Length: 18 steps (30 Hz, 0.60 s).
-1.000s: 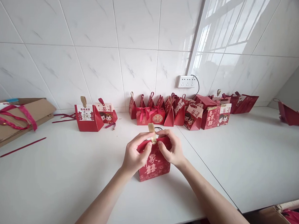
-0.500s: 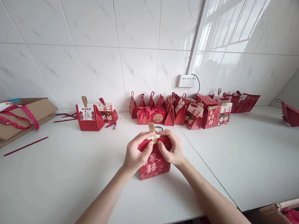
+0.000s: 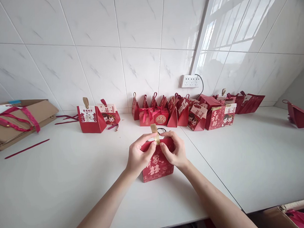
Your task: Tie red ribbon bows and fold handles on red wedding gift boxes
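Note:
A red gift box [image 3: 158, 169] with pale Chinese lettering stands upright on the white table in front of me. A gold ribbon loop [image 3: 154, 129] rises from the middle of its top edge. My left hand [image 3: 141, 153] pinches the top edge on the left side of the ribbon, thumb in front and fingers behind. On the right side of the ribbon, my right hand [image 3: 175, 150] grips the same edge in the same way. The fingertips behind the box are partly hidden.
Several finished red gift boxes [image 3: 161, 118] line the tiled wall, and two more [image 3: 91, 120] stand further left. A flattened cardboard box [image 3: 41, 113] with ribbons lies at the far left, near a loose ribbon strip [image 3: 27, 148]. A power strip [image 3: 191, 81] hangs on the wall.
Both hands keep their hold on the top edge of the box. The gold ribbon loop tilts slightly further to the left; otherwise almost nothing has moved.

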Available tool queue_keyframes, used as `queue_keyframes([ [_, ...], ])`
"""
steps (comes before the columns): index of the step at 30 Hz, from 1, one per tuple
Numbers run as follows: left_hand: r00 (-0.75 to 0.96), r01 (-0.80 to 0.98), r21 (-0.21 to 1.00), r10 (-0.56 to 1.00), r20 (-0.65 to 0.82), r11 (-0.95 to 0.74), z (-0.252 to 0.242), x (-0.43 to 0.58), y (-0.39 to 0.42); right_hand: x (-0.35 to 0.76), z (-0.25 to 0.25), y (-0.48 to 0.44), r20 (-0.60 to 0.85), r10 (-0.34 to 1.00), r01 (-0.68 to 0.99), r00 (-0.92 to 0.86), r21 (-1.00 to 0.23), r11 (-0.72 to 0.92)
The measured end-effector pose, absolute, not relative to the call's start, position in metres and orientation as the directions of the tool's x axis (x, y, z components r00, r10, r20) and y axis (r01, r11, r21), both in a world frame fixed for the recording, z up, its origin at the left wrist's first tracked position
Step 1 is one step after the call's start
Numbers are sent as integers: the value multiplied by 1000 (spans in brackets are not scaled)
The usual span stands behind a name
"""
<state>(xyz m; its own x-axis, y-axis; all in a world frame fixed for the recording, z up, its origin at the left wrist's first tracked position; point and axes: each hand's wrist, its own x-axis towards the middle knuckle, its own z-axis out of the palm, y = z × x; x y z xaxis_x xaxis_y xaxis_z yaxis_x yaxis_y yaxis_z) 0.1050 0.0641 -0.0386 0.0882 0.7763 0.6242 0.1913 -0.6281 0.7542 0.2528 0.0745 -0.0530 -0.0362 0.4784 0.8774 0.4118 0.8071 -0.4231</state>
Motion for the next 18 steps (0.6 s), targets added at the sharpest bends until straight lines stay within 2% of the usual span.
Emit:
queue_keyframes([
  [9,74,182,781,800,595,-597,-40,105,65,251,-50,75,885,462,404,-64,-400,823],
  [18,72,172,801,818,570,-573,-39,105,64,250,-49,75,831,555,353,-40,-508,786],
])
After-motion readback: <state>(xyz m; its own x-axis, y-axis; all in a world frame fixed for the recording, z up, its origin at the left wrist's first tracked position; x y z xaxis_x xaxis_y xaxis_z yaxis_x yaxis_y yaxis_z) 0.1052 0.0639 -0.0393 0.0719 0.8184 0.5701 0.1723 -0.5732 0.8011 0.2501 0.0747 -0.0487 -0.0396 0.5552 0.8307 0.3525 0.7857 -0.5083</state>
